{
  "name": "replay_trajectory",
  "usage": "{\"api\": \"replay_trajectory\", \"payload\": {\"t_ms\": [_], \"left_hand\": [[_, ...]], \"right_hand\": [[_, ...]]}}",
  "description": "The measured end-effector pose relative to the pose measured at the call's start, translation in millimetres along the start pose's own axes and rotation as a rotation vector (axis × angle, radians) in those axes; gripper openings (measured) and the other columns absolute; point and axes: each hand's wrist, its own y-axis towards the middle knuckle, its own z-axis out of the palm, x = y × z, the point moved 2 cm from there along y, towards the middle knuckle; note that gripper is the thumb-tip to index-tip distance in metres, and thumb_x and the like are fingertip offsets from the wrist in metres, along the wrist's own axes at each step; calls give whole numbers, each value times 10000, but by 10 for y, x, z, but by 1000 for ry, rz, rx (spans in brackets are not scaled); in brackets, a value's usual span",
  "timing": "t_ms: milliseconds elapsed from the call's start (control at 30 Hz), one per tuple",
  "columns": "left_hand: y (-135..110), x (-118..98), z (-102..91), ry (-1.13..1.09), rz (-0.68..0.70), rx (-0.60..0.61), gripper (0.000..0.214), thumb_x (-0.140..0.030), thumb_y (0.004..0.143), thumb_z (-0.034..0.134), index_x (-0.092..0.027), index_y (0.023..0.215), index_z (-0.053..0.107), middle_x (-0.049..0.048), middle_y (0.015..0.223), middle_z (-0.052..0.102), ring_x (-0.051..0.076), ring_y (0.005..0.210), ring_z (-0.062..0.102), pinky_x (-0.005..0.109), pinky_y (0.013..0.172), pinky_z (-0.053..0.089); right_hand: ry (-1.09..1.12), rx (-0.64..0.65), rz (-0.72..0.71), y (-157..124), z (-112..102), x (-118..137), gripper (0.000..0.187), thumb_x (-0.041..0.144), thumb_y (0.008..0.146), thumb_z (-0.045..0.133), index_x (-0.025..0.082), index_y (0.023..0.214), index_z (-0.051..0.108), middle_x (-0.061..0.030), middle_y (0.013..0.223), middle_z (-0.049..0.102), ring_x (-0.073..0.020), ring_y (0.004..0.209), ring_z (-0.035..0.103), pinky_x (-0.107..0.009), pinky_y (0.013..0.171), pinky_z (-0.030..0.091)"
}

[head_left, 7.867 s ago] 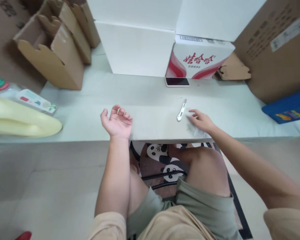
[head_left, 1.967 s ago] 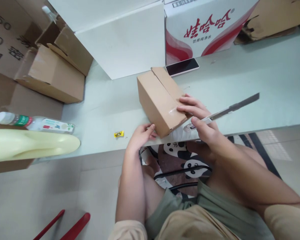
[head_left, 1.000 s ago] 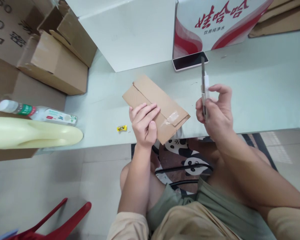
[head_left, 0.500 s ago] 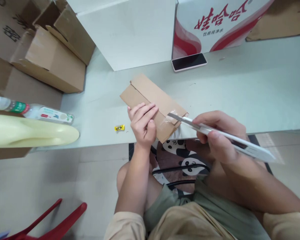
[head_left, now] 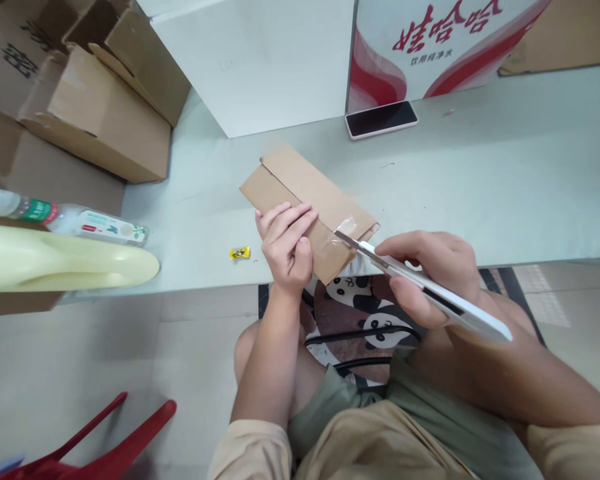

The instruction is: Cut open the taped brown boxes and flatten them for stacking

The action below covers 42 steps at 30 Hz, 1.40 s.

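A flat brown cardboard box [head_left: 310, 193] lies aslant at the table's front edge, its near corner reaching past it. Clear tape [head_left: 344, 230] crosses the seam at its right end. My left hand [head_left: 287, 250] grips the box's near side, fingers pressed on top and thumb bent in. In my right hand [head_left: 433, 267] is a white utility knife [head_left: 443, 293] with its blade out. The blade tip is at the tape near the seam; whether it has cut in, I cannot tell.
A yellow-wrapped candy [head_left: 240, 253] lies left of my left hand. Behind the box are a phone [head_left: 381, 120] and a large white carton [head_left: 260, 67]. At left are a plastic bottle [head_left: 105, 225], a pale yellow object [head_left: 70, 260] and open cardboard boxes [head_left: 105, 113].
My right hand has moved slightly left, and the knife's handle end has swung toward me and left, so the knife points more steeply. My left hand and the box stay nearly still.
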Motion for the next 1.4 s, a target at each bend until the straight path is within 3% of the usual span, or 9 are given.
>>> {"api": "replay_trajectory", "payload": {"t_ms": [167, 533, 900, 1100, 1400], "left_hand": [[1, 4, 1, 27, -12, 11, 427, -379, 956, 372, -260, 1055, 769, 36, 1103, 762, 239, 1173, 597, 482, 1209, 248], [0, -5, 7, 2, 1, -12, 385, -327, 946, 400, -256, 1035, 768, 27, 1089, 768, 223, 1154, 610, 471, 1205, 256], [-14, 9, 3, 63, -7, 4, 416, -355, 952, 364, -258, 1045, 758, 36, 1100, 756, 235, 1163, 604, 480, 1202, 273], [-38, 15, 10, -2, -29, -26, 380, -328, 945, 366, -254, 1110, 701, 38, 1179, 720, 232, 1190, 587, 469, 1183, 318], [-38, 30, 14, 91, -47, 2, 435, -395, 956, 303, -240, 1054, 698, 58, 1142, 718, 239, 1178, 596, 473, 1176, 337]], "right_hand": [[-42, -30, -16, -31, 19, -35, 74, 294, 863, 524, 260, 874, 588, 18, 553, 591, -134, 447, 511, -281, 442, 414], [11, -36, -59, -25, 59, -94, 108, 233, 816, 556, 259, 920, 571, 30, 536, 562, -124, 425, 483, -253, 411, 396], [107, -59, 99, -52, 166, -102, 146, 173, 775, 533, 243, 900, 560, 71, 525, 544, -84, 387, 443, -208, 404, 362], [115, -180, 42, -82, 116, -72, 93, 218, 807, 523, 261, 879, 564, 45, 511, 533, -116, 407, 466, -252, 415, 373], [109, -167, 8, -120, 84, -68, 61, 262, 843, 509, 271, 874, 562, 24, 520, 535, -148, 421, 496, -287, 422, 396]]}}
